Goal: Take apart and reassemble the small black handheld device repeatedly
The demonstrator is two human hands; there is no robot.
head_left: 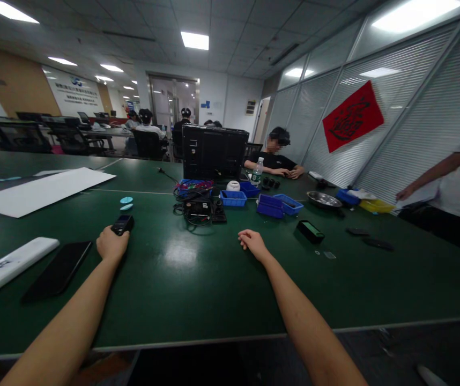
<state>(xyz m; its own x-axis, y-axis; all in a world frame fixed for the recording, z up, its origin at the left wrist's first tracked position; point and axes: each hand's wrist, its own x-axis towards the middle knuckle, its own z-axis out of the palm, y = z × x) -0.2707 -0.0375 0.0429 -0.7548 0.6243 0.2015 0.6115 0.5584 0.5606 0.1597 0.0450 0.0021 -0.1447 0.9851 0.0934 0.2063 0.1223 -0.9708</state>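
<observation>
My left hand [111, 244] rests on the green table [198, 289] and is closed round a small black device [123, 223] with a screen. My right hand [253, 242] lies on the table a little to the right of centre, its fingers loosely curled with nothing visible in them. A black phone [58, 269] lies flat just left of my left forearm. A small black box with a green top [310, 231] sits to the right of my right hand.
A white slab [10, 265] lies at the far left, a white sheet [41, 190] behind it. Cables and a black unit [200, 209], blue bins [278, 205], a metal bowl [324, 200] and a black case [214, 151] stand mid-table. One person sits opposite; another stands at right [451, 187].
</observation>
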